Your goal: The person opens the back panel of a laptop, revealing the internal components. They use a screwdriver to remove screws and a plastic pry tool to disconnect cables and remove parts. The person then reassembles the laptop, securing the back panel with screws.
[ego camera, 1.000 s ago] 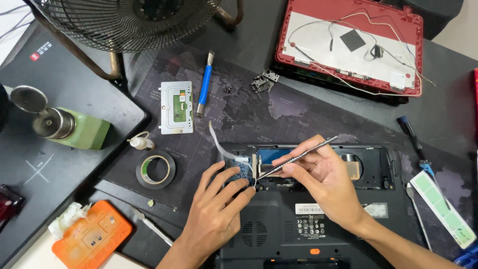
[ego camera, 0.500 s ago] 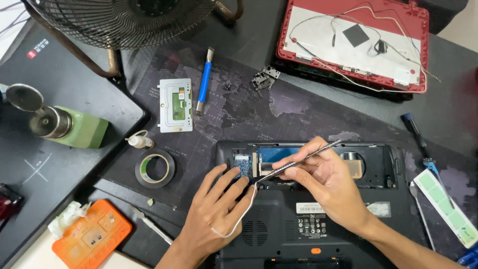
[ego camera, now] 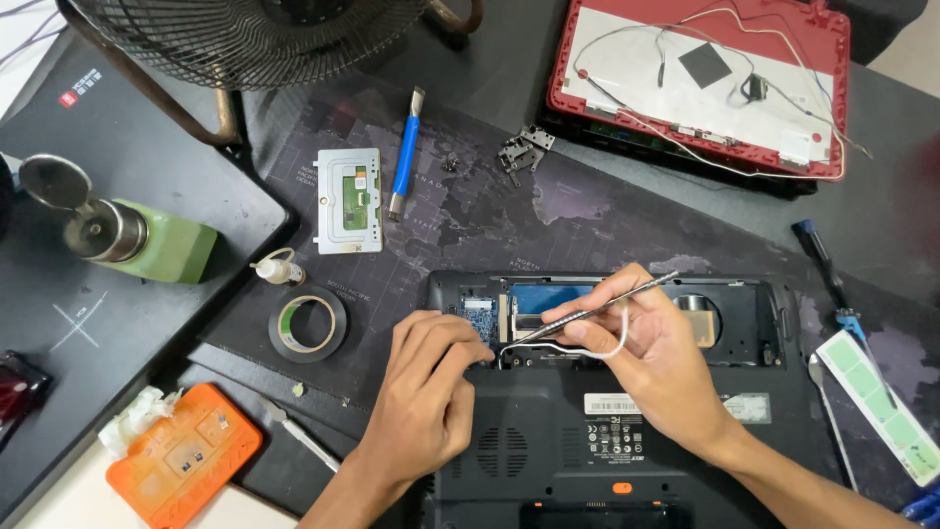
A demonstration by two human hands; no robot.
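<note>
An opened black laptop base [ego camera: 685,441] lies bottom-up near the front edge of the desk. My left hand [ego camera: 426,392] rests on its left part, fingertips pressed at the small blue circuit board [ego camera: 478,315] in the open bay. My right hand [ego camera: 658,360] holds thin metal tweezers [ego camera: 607,306] whose tips point down-left into the bay. A white cable [ego camera: 597,350] loops under my right fingers.
A red laptop lid [ego camera: 700,83] with loose wires lies at the back right. On the dark mat [ego camera: 548,211] lie a touchpad board [ego camera: 348,199], blue tool [ego camera: 404,152], metal hinges [ego camera: 519,149], tape roll [ego camera: 306,324]. Green bottle [ego camera: 147,240], orange case [ego camera: 184,453], fan [ego camera: 245,39] left; screwdrivers [ego camera: 827,269] right.
The white cable that my left hand trailed across the base now loops under my right hand. My left fingers have curled in closer to the bay.
</note>
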